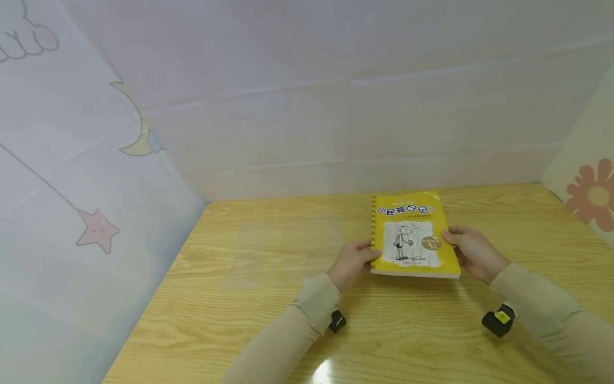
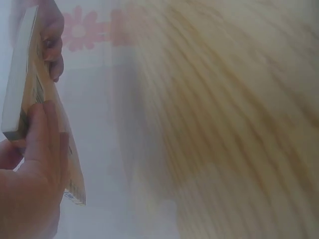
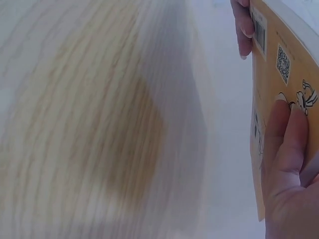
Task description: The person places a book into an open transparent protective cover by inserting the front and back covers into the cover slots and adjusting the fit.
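A yellow paperback book (image 1: pixel 408 234) is held by both hands above the table, its front cover with a cartoon figure facing up. My left hand (image 1: pixel 352 262) grips its left edge, thumb on the cover and fingers underneath. On the opposite edge, my right hand (image 1: pixel 475 252) pinches the book the same way. In the right wrist view the back cover of the book (image 3: pixel 281 64) shows a barcode and a square code, with fingertips of the right hand (image 3: pixel 289 164) pressed against it. The left wrist view shows the book's page edge (image 2: pixel 20 74) above the left hand (image 2: pixel 37 174).
The wood-grain table (image 1: pixel 268 330) reaches back to a pale cloth wall (image 1: pixel 268 106). Faint clear rectangular patches (image 1: pixel 278 250) lie on the table left of the book. Black wrist devices (image 1: pixel 499 320) hang under the sleeves. A side wall carries a printed star (image 1: pixel 98 230).
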Tool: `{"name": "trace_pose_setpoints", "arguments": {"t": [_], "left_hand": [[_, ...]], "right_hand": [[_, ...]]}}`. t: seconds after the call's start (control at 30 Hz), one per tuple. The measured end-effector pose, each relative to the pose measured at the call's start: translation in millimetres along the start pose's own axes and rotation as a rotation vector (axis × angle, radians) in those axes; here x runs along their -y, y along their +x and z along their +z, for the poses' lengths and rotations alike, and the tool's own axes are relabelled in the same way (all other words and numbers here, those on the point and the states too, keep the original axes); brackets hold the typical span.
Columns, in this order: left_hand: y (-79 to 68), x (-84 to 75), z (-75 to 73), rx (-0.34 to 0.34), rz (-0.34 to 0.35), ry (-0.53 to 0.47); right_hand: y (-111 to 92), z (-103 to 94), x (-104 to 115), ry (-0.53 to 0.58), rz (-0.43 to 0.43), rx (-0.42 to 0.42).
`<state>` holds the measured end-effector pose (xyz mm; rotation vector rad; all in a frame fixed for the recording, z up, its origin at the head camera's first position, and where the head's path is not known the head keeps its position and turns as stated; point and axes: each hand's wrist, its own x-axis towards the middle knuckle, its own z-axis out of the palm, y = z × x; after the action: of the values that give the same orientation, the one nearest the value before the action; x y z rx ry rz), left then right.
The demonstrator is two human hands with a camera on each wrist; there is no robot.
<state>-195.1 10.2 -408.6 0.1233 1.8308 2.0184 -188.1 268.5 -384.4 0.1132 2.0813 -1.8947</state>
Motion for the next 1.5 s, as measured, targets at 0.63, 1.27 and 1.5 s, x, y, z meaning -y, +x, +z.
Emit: {"name": "trace_pose_setpoints", "arguments": {"t": [0.63, 1.27, 1.5], "left_hand": [[-15.5, -10.8, -15.1, -0.015, 0.009, -0.049], [-27.9, -15.3, -30.8, -0.041, 0.015, -0.042], [-30.9, -16.0, -35.1, -0.039, 0.011, -0.050]], "right_hand": [[-5, 20.7, 15, 0.009, -0.025, 0.029], [0, 37.2, 17, 0.036, -0.019, 0.074], [1, 40.2, 16, 0.021, -0.014, 0.079]]}}
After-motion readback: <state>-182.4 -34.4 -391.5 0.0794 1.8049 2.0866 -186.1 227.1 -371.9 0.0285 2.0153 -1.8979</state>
